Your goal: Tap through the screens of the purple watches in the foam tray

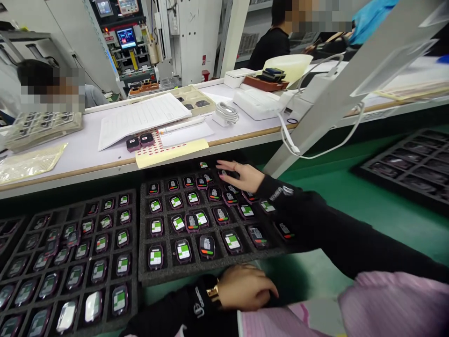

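1. Head view: R hand (242,178) hovered over the far rows of watches (232,241), fingers spread; nothing showed gripped between fingers & thumb. Contact w/ the watches under it couldn't be confirmed.
2. L hand (245,286) was near the front edge of the grey foam tray (164,277), fingers loosely curled; underside hidden, so no saying if it held anything.
3. Watches sat in the tray's pockets, just below the white shelf (79,154); at least 1 pocket had 2 overlapping. A 2nd tray (134,243) w/ more watches stood just beside it, to the left.
4. Handling, my judgement: a light pinch on the side edges, fingertips off the glass, suited these best, w/ a straight lift to spare neighbours. Overlapping watches needed extra care, as they could've scratched. R forearm had to clear the near rows.
5. Writing: some screens had green/white blocks, others pale lines on black w/ a coloured bar at the bottom; text too small to read. Black sleeves (336,224) bore white lettering & a logo, too unclear to name a brand. Papers (143,117) on the shelf had print, also illegible.
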`<move>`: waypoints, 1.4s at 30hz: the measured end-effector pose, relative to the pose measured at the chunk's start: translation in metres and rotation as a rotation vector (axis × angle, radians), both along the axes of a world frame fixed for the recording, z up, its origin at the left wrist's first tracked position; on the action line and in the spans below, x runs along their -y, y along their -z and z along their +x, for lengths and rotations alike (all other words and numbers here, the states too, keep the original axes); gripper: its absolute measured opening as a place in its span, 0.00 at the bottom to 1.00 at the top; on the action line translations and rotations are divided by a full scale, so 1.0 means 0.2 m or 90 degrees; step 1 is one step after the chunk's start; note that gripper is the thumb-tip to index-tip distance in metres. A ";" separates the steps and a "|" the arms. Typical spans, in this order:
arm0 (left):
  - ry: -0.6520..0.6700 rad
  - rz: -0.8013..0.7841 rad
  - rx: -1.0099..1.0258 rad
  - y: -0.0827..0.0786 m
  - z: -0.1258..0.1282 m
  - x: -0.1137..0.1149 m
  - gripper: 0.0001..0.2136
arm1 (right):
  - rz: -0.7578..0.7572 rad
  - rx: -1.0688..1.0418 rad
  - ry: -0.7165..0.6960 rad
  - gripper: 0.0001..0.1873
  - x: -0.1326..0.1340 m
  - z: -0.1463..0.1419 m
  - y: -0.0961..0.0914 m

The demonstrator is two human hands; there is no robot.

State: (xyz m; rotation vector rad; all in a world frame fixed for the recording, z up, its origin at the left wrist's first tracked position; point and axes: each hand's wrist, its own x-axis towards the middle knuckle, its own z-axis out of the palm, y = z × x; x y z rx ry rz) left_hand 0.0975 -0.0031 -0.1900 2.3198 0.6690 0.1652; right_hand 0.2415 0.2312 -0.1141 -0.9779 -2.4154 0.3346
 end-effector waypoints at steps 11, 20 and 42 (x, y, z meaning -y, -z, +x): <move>-0.033 -0.026 0.017 -0.01 0.01 0.01 0.12 | 0.144 -0.058 -0.068 0.33 0.57 0.16 0.06; -0.034 -0.018 0.009 -0.02 0.01 0.01 0.14 | 0.127 -0.005 -0.033 0.41 0.43 0.14 0.11; 0.021 0.009 -0.010 0.02 0.00 -0.01 0.11 | 0.003 0.076 0.116 0.27 -0.37 0.04 0.11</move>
